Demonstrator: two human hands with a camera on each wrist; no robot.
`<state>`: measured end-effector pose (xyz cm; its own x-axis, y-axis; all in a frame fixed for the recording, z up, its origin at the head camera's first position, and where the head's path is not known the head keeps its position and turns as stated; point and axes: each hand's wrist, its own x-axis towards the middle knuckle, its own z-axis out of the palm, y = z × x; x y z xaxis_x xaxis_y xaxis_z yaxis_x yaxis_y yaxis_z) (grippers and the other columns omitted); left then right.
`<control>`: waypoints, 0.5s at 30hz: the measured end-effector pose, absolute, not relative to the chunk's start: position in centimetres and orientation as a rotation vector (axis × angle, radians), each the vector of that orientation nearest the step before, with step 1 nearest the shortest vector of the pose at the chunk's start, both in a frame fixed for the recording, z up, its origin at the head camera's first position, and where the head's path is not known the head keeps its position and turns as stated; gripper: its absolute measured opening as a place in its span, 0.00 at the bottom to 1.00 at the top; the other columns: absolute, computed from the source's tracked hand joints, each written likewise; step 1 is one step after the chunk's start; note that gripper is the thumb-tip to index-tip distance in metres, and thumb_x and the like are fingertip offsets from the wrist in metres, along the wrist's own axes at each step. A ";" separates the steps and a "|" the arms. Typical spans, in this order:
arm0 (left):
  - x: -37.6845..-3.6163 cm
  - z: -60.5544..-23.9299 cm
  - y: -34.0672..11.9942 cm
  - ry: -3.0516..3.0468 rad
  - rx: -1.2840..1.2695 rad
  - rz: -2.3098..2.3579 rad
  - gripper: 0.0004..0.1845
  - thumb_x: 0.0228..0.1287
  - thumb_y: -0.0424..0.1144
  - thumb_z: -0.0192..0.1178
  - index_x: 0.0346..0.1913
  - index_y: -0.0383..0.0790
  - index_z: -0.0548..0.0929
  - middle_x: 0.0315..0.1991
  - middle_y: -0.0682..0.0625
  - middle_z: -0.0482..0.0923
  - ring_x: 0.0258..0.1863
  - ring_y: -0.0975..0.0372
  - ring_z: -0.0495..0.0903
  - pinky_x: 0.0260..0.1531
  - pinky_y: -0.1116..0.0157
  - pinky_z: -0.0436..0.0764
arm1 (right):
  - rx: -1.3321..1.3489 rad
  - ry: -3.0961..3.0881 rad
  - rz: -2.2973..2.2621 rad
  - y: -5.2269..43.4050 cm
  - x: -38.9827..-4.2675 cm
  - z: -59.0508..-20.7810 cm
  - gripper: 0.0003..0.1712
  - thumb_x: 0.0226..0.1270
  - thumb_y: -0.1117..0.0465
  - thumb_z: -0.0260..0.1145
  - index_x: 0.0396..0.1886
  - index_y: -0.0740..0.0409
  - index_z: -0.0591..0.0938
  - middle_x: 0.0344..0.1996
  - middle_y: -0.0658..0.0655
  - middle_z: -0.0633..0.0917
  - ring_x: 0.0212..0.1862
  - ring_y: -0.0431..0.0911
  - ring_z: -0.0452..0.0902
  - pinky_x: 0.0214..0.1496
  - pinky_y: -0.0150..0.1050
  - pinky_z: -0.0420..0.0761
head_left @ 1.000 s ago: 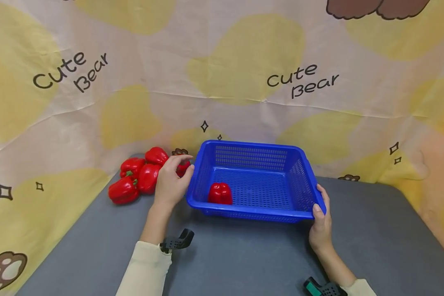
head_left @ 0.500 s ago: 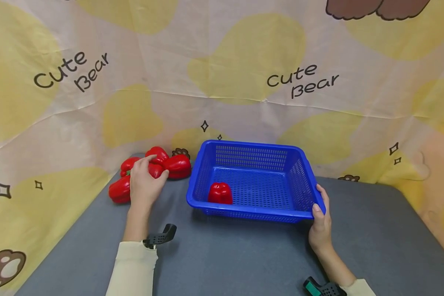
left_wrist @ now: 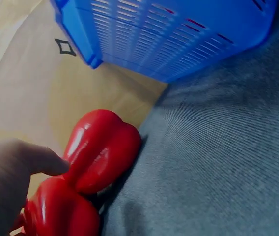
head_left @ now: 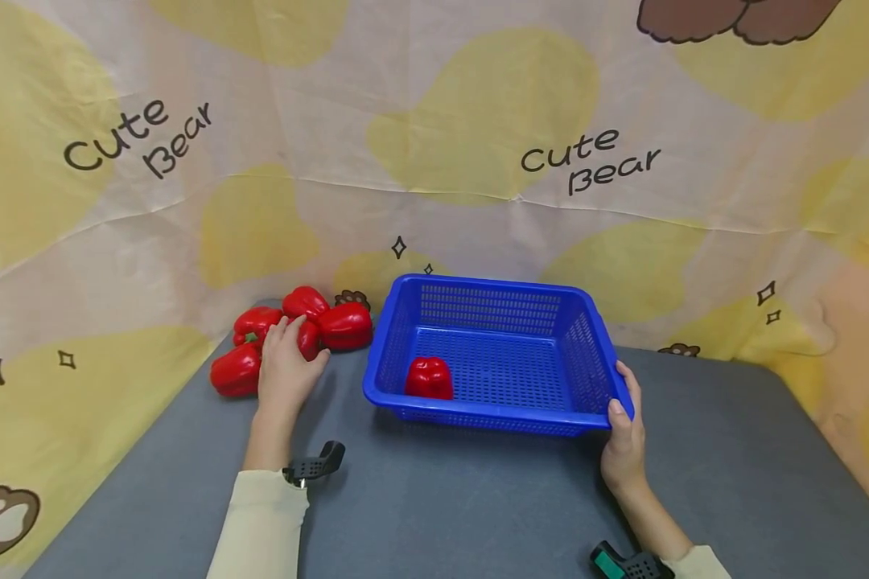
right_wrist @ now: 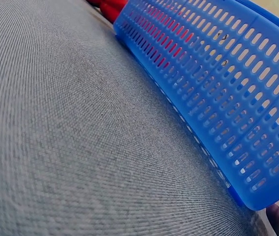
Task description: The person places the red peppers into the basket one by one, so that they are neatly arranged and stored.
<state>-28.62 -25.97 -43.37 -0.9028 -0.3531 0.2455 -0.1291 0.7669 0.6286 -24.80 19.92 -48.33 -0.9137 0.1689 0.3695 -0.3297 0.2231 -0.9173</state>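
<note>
My left hand (head_left: pixel 288 368) reaches over a cluster of red bell peppers on the table's left side. Its fingers and thumb curl around the middle bell pepper (head_left: pixel 308 341), which they partly cover. Up close in the left wrist view, my thumb (left_wrist: pixel 43 160) lies by that pepper and a neighbouring bell pepper (left_wrist: pixel 102 150). With my right hand (head_left: pixel 625 446) I grip the right front corner of a blue plastic basket (head_left: pixel 492 414), thumb on the rim and fingers along the outer side. One red bell pepper (head_left: pixel 430 378) sits inside, at the basket's front left.
Around my left hand lie further bell peppers: one at the front left (head_left: pixel 236 371), one behind it (head_left: pixel 256 323), one at the back (head_left: pixel 306 301) and one near the basket (head_left: pixel 346 326). A printed cloth (head_left: pixel 471 121) hangs behind the grey table (head_left: pixel 478 498).
My left hand has moved left from beside the basket to the pepper cluster, and its fingers have lowered around the middle pepper. The right hand and the basket stay in place.
</note>
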 end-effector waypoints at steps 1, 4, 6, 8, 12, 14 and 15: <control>-28.6 -43.5 -25.9 -2.618 0.373 -0.862 0.44 0.55 0.40 0.70 0.76 0.39 0.65 0.77 0.34 0.57 0.76 0.38 0.55 0.66 0.31 0.67 | 0.149 -2.112 1.730 19.9 -24.8 -48.4 0.34 0.75 0.51 0.40 0.80 0.39 0.56 0.77 0.54 0.62 0.66 0.36 0.63 0.61 0.26 0.67; -28.5 -43.7 -25.8 -2.615 0.395 -0.787 0.41 0.54 0.40 0.70 0.73 0.37 0.68 0.75 0.34 0.60 0.74 0.38 0.57 0.67 0.32 0.67 | 0.157 -2.109 1.718 19.8 -24.9 -48.4 0.34 0.75 0.51 0.40 0.80 0.40 0.57 0.77 0.55 0.62 0.66 0.36 0.63 0.61 0.26 0.67; -28.5 -43.7 -25.6 -2.600 0.421 -0.765 0.40 0.54 0.39 0.70 0.72 0.37 0.70 0.73 0.35 0.61 0.73 0.39 0.58 0.67 0.33 0.67 | 0.158 -2.109 1.713 19.8 -25.0 -48.4 0.34 0.75 0.52 0.40 0.80 0.40 0.57 0.77 0.55 0.62 0.66 0.36 0.64 0.61 0.26 0.67; -28.5 -43.7 -25.4 -2.586 0.445 -0.755 0.38 0.54 0.39 0.70 0.70 0.36 0.71 0.72 0.35 0.62 0.72 0.39 0.59 0.65 0.33 0.68 | 0.154 -2.113 1.711 19.8 -25.0 -48.4 0.34 0.75 0.51 0.40 0.80 0.40 0.56 0.77 0.54 0.62 0.67 0.36 0.63 0.62 0.27 0.67; -28.7 -43.5 -25.0 -2.564 0.491 -0.722 0.38 0.54 0.38 0.70 0.69 0.36 0.72 0.69 0.34 0.64 0.68 0.38 0.62 0.62 0.35 0.71 | 0.138 -2.128 1.709 19.8 -25.0 -48.4 0.34 0.75 0.51 0.40 0.80 0.39 0.56 0.77 0.53 0.61 0.67 0.36 0.62 0.63 0.30 0.68; -28.7 -43.6 -24.9 -2.564 0.494 -0.680 0.38 0.54 0.38 0.71 0.70 0.36 0.72 0.67 0.33 0.65 0.66 0.38 0.64 0.62 0.35 0.72 | 0.139 -2.124 1.710 19.9 -25.0 -48.4 0.34 0.75 0.51 0.40 0.80 0.39 0.56 0.77 0.53 0.61 0.67 0.36 0.62 0.64 0.30 0.67; -28.7 -43.6 -24.8 -2.566 0.494 -0.659 0.38 0.54 0.37 0.71 0.70 0.36 0.72 0.67 0.33 0.65 0.66 0.37 0.64 0.61 0.36 0.72 | 0.139 -2.122 1.710 19.9 -25.0 -48.5 0.34 0.75 0.51 0.40 0.80 0.39 0.56 0.77 0.53 0.61 0.67 0.36 0.63 0.64 0.30 0.67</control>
